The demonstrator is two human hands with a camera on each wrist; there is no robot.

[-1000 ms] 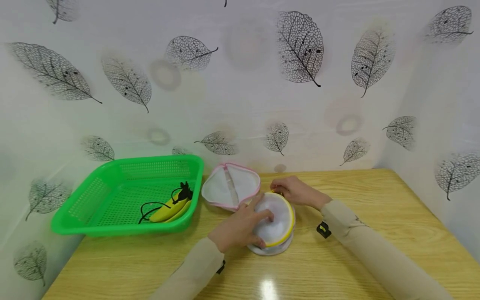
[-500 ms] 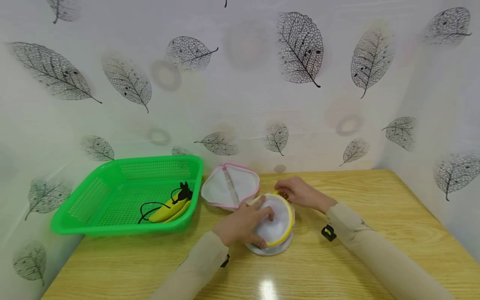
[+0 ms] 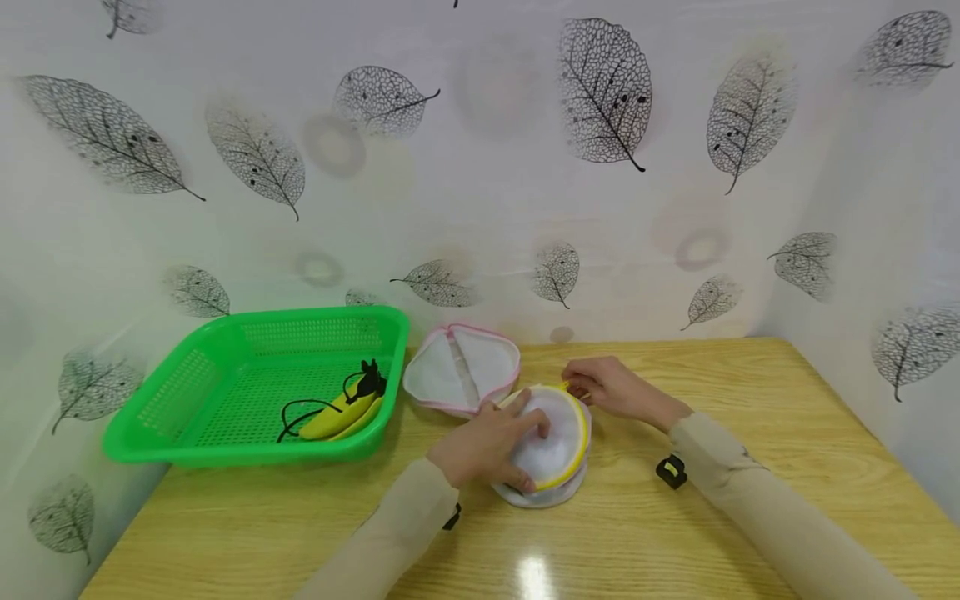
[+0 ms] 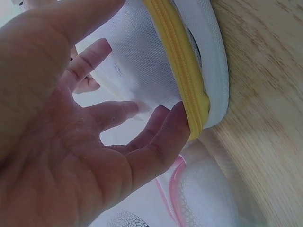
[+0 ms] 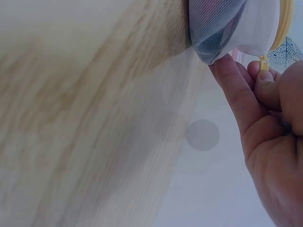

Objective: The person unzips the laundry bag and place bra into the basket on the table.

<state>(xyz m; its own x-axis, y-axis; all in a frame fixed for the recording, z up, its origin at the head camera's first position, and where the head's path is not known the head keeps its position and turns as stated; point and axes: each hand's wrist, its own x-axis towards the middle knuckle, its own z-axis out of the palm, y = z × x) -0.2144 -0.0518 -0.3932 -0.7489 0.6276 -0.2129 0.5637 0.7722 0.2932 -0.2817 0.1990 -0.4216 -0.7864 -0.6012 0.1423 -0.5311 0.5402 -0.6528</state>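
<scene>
A white round mesh laundry bag with a yellow zipper round its top lies on the wooden table. My left hand spans the top and holds it, thumb at the near rim and bent fingers across the mesh. In the left wrist view its fingertips meet the yellow zipper edge. At the far right of the rim, my right hand pinches the yellow zipper pull between thumb and index finger. Something darker and pinkish shows through the mesh side in the right wrist view.
Just behind and left of my left hand lies a second white mesh bag with pink trim. A green plastic basket at the left holds yellow bananas and a black corded item. A leaf-print curtain backs the table.
My right hand has slid to the right along the rim of the yellow-zippered bag, pinching the zipper pull. My left hand stays nearly in place on the bag.
</scene>
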